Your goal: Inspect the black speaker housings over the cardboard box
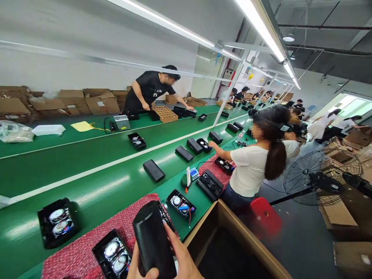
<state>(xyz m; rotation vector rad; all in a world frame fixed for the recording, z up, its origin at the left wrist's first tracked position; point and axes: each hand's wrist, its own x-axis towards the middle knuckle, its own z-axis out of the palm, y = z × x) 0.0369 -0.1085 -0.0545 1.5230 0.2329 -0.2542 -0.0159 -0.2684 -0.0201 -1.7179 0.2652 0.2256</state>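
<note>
Both my hands hold a black speaker casing [154, 240] upright at the bottom centre. My left hand [135, 263] wraps its lower left side, and my right hand [181, 252] grips the right side. Under them lies pink bubble wrap [78, 250]. An open black casing with two round speakers [112, 252] rests on the wrap, left of my hands. Another open casing with a blue part and wires [180, 207] sits on the green bench to the right. Farther left, a third open casing [56, 223] is on the green belt.
A deep cardboard box [232, 240] stands at my right, beside the bench. A person in a white top [250, 162] works beyond it, reaching over the belt. Closed black casings [154, 170] lie along the belt. A standing fan [316, 178] is at the right.
</note>
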